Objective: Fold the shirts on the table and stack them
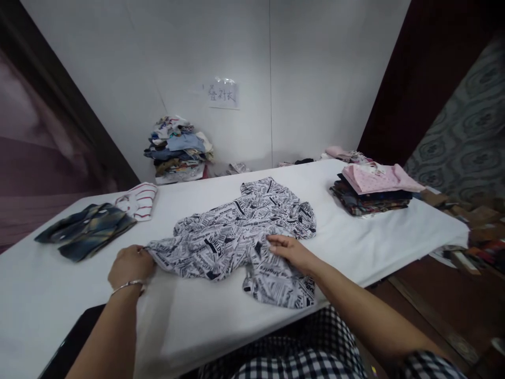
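Shirt (224,237): black and white, printed all over like newspaper, lying unfolded and creased across the middle of the table (355,252), one part reaching close to the near edge.
Left hand (132,268): at the shirt's left end, thumb and fingers pinching the corner of the cloth; a thin bracelet (128,285) circles the wrist.
Right hand (290,253): resting on the shirt toward its right side, fingers loosely bent over the print; from where I stand I can't tell whether they pinch any of it.
White tabletop: covered with a cloth, a little rumpled along the near side.
Left side of the table: a dark plaid shirt (89,229), folded, and just beyond it a white shirt with red stripes (145,199), the two close together.
Right side: a neat pile of folded clothes (374,195), pink on top, navy and dark plaid beneath.
Back: a tall, untidy heap of clothes (179,147) beyond the far edge, near the wall (315,79), with a handwritten paper sign (223,93) stuck up above and to its right.
Person: black and white checked clothing (295,366), both forearms bare, facing the table.
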Available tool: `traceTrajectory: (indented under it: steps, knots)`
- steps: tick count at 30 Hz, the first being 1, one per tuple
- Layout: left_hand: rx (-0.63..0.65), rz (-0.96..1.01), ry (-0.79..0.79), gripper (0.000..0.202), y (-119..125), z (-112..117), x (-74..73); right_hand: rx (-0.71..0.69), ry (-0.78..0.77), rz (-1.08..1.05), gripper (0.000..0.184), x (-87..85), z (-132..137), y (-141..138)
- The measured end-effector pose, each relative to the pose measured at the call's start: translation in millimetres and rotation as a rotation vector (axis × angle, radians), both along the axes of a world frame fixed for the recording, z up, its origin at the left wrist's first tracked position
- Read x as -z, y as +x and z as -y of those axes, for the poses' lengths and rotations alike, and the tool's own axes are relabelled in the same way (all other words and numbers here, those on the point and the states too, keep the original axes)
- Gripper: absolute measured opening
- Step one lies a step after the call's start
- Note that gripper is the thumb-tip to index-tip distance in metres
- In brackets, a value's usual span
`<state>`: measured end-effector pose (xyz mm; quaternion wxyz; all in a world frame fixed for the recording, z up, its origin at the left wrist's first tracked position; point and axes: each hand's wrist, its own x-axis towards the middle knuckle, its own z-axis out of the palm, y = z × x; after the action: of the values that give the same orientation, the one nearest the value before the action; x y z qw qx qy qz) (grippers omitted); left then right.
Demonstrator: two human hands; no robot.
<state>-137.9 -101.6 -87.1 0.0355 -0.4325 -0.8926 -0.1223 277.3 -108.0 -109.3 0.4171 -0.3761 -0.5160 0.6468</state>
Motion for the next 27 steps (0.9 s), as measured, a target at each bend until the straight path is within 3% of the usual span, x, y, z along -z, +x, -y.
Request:
traceTrajectory:
  steps: [3, 7, 10, 12, 15, 21, 23, 27]
  knots:
    - [0.017, 0.012, -0.095, 0.034, -3, -3, 8.7, 0.167, 0.155, 0.168, 0.038, 16.0, -22, 21]
    - [0.127, 0.009, -0.014, 0.038, 2, -11, 10.9, 0.491, 0.375, 0.595, 0.038, 31.3, -49, 82]
    - [0.228, 0.001, 0.032, 0.045, 17, -26, 9.7, 0.533, 0.228, 1.003, 0.059, 37.1, -69, 126]
    - [0.312, -0.003, 0.013, 0.049, 32, -44, 9.9, 0.500, 0.098, 1.149, 0.071, 39.1, -83, 142]
    - [0.423, -0.031, -0.020, 0.050, 54, -80, 13.2, 0.454, 0.043, 1.232, 0.082, 40.2, -104, 141]
    - [0.517, -0.059, -0.105, 0.046, 74, -158, 25.4, 0.386, 0.167, 1.345, 0.081, 42.8, -135, 106]
    - [0.514, -0.053, -0.134, 0.046, 76, -177, 30.9, 0.366, 0.207, 1.377, 0.076, 46.1, -142, 100]
    - [0.515, -0.018, -0.226, 0.042, 81, -202, 41.6, 0.233, 0.323, 1.389, 0.049, 52.1, -156, 99]
